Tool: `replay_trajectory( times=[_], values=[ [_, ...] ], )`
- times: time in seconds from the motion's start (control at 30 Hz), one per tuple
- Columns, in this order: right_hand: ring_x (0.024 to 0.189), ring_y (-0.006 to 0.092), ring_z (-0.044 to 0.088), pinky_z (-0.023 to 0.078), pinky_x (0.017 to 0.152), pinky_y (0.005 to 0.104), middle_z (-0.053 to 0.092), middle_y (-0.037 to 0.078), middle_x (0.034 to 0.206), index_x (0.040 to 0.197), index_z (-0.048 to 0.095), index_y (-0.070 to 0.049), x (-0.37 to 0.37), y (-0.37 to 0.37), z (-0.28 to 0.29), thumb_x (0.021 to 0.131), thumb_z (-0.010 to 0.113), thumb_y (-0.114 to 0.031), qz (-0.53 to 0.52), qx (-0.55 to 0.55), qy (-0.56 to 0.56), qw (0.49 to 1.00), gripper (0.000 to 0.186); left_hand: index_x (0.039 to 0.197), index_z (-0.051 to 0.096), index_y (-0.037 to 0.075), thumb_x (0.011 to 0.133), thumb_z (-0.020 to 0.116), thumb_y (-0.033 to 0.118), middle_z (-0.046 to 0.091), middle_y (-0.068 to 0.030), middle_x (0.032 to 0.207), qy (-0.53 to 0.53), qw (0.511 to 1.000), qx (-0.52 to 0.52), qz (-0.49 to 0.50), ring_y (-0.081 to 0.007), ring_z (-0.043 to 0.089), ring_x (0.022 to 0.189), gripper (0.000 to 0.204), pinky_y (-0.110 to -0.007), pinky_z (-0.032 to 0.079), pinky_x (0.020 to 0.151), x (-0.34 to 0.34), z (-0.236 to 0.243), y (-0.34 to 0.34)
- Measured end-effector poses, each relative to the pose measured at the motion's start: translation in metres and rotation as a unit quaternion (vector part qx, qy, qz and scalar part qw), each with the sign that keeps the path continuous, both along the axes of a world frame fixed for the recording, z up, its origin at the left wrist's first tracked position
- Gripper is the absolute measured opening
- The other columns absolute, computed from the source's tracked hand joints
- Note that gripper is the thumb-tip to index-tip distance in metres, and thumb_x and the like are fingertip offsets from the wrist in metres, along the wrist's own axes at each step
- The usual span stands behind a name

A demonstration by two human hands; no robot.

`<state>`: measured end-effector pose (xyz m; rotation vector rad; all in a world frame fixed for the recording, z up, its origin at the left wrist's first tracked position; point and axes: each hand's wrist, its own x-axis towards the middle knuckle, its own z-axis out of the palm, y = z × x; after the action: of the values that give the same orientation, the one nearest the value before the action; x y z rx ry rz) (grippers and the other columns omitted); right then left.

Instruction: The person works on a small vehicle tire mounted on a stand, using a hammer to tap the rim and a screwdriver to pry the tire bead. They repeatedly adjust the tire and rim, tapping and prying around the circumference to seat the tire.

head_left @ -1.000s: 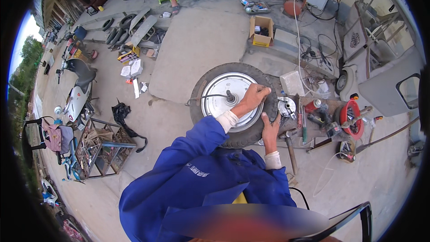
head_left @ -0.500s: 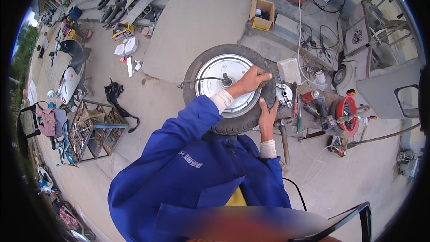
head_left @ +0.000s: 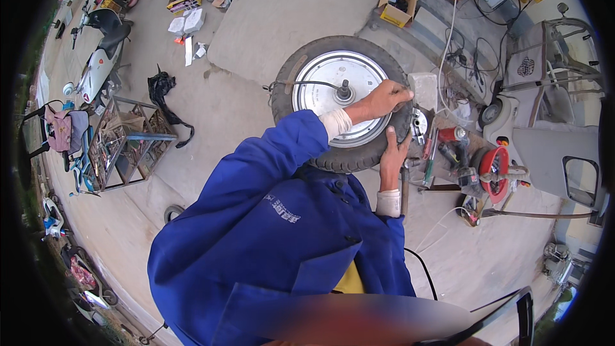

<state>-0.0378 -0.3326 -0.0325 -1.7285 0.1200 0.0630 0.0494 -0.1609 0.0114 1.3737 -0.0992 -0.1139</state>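
Observation:
A wheel with a black tyre (head_left: 296, 129) and a silver hub (head_left: 320, 86) lies on its side before me. A stub axle stands up from the hub's middle, with a dark cable (head_left: 301, 82) running out to the left from it. My left hand (head_left: 382, 100) reaches over the hub to the tyre's right side, its fingers closed in a pinch; what they hold, if anything, is too small to make out. My right hand (head_left: 392, 161) grips the tyre's near right edge, thumb on the sidewall and fingers round the outside.
Right of the wheel are a metal brake plate (head_left: 419, 127), a hammer (head_left: 405, 182), a red can (head_left: 452, 134) and a red basin (head_left: 494, 174). A concrete block (head_left: 424, 91) sits behind them. A metal rack (head_left: 131, 144) and a scooter (head_left: 102, 64) stand to the left.
The whole view has shifted, with the wheel now higher and a little further right in the picture. Both hands stay at the same side of the tyre.

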Motion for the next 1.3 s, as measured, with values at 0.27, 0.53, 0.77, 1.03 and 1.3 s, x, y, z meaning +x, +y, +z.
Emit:
replay_trajectory(
  times=[0.27,0.53,0.77,1.03,1.3],
  values=[
    [0.138,0.0333,0.056,0.044,0.117,0.0404,0.054,0.027,0.156,0.164,0.033,0.013,-0.001,0.001,0.001,0.104,0.074,-0.03,0.001,0.0,-0.002,1.0,0.084,0.102,0.062,0.0,0.113,0.06,0.028,0.061,-0.0058,0.083,-0.107,0.957,0.053,0.266,-0.0146,0.059,0.08,0.031,-0.034,0.049,0.075,-0.046,0.017,-0.045],
    [0.138,0.0327,0.055,0.042,0.119,0.0395,0.053,0.027,0.157,0.163,0.032,0.014,-0.002,0.005,0.005,0.102,0.076,-0.029,-0.004,0.038,0.006,0.999,0.087,0.084,0.063,0.001,0.107,0.066,0.026,0.053,0.0016,0.068,-0.077,0.993,-0.011,0.092,-0.0097,0.05,0.066,0.035,-0.031,0.044,0.061,-0.017,0.015,-0.01],
    [0.14,0.0344,0.054,0.041,0.12,0.0398,0.053,0.029,0.156,0.163,0.034,0.015,-0.001,0.002,-0.001,0.101,0.077,-0.031,-0.012,0.015,0.014,1.0,0.088,0.078,0.064,-0.002,0.107,0.067,0.027,0.056,0.0019,0.067,-0.023,0.992,0.044,0.12,-0.0079,0.048,0.064,0.041,-0.031,0.042,0.06,-0.021,0.011,-0.019],
    [0.14,0.0381,0.056,0.041,0.121,0.0413,0.055,0.034,0.154,0.162,0.032,0.018,0.001,0.0,-0.006,0.099,0.078,-0.036,-0.019,-0.003,-0.007,1.0,0.095,0.072,0.06,0.002,0.108,0.065,0.025,0.053,0.0033,0.067,-0.028,0.999,-0.015,0.038,-0.0064,0.045,0.064,0.043,-0.03,0.037,0.059,-0.021,0.005,-0.004],
    [0.134,0.0341,0.062,0.048,0.114,0.0394,0.061,0.03,0.149,0.162,0.033,0.016,0.003,0.002,0.0,0.101,0.078,-0.034,-0.008,-0.011,-0.024,1.0,0.091,0.074,0.06,0.002,0.113,0.061,0.032,0.055,-0.0002,0.067,-0.075,0.991,0.045,0.101,-0.0089,0.047,0.062,0.049,-0.031,0.04,0.059,-0.026,0.031,-0.005]
  ],
)
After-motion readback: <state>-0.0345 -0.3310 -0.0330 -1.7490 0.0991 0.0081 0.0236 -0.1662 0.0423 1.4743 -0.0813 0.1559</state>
